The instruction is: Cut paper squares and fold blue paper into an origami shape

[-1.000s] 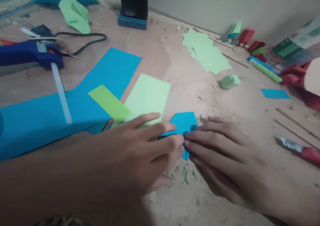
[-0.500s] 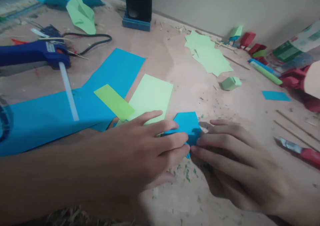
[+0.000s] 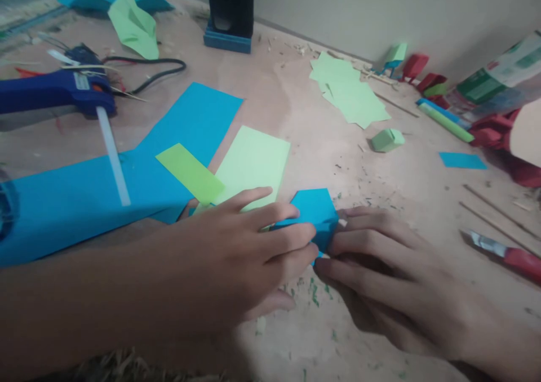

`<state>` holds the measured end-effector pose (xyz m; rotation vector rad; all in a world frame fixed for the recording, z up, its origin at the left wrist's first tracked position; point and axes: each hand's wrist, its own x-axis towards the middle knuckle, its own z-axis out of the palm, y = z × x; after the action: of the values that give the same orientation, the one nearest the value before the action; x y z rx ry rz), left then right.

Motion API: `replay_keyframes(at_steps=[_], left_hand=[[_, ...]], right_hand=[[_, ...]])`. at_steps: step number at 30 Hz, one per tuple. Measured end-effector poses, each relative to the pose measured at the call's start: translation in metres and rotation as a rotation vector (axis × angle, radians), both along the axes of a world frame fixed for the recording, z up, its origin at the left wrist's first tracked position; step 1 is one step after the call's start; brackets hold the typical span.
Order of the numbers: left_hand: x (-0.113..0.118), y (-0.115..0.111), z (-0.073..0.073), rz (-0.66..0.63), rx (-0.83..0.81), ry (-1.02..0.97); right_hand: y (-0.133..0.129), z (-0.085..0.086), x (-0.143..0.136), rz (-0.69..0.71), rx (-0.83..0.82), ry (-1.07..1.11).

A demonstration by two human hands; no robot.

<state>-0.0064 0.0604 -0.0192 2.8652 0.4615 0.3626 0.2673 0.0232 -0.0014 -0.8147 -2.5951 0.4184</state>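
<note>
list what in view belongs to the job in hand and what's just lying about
In hand:
- small blue paper piece, touched by left hand and right hand

Seemingly just lying about, untouched:
- glue gun
- red-handled knife
- blue rectangle
- pale green block

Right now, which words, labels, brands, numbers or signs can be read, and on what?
None can be read.
Blue glue gun: pale label, too small and blurred to read.
Green-and-white bottle label: too blurred to read.
Folded blue paper: no writing visible.
</note>
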Motion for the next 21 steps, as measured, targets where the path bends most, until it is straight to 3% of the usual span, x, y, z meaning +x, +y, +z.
replay_keyframes(at_steps=[14, 21], left_hand=[[-0.0002, 0.0007, -0.0023, -0.013, 0.025, 0.009], [-0.0013, 0.0016, 0.0005, -0.023, 0.067, -0.081]], right_hand=[[0.0, -0.0005, 0.0023, -0.319, 0.076, -0.019], [0.0023, -0.0025, 0.0037, -0.476, 0.107, -0.069]])
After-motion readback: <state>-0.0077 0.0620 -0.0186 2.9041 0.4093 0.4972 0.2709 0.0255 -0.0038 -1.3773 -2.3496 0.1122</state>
